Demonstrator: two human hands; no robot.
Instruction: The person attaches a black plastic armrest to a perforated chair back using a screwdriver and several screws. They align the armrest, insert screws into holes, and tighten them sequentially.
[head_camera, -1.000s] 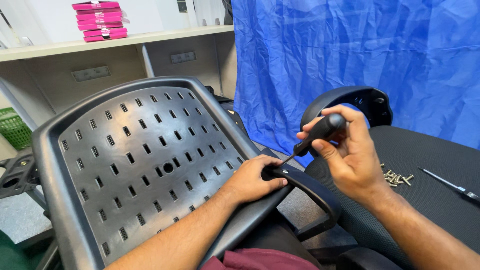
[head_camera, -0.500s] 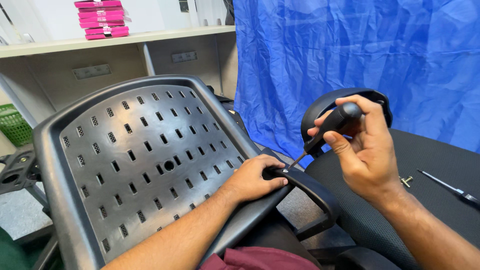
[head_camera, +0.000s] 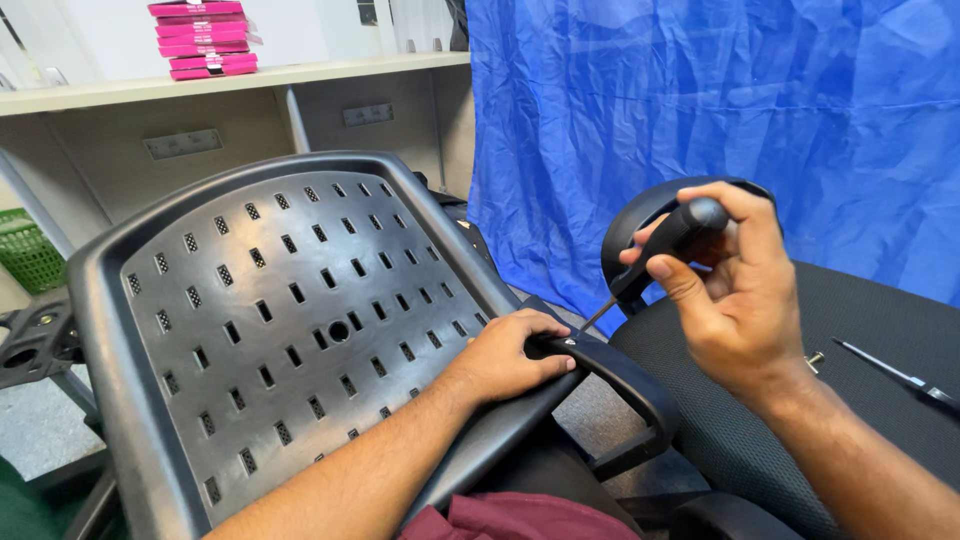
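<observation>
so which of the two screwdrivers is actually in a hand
The black-handled screwdriver gripped in the right hand; the other screwdriver lies untouched on the black seat cushion.

you had two hands in view: your left hand (head_camera: 505, 358) and your right hand (head_camera: 735, 290). you held one screwdriver (head_camera: 665, 245) with a black handle. there was one perforated black chair back (head_camera: 270, 320) and one black armrest (head_camera: 610, 385). one black fabric seat cushion (head_camera: 860, 400) lay at the right, with one loose screw (head_camera: 815, 358) and one second thin tool (head_camera: 890, 373) on it. one stack of pink boxes (head_camera: 205, 38) was on one shelf (head_camera: 330, 72), about five boxes. one green basket (head_camera: 28, 255) and one blue cloth (head_camera: 720, 110) were also there.
</observation>
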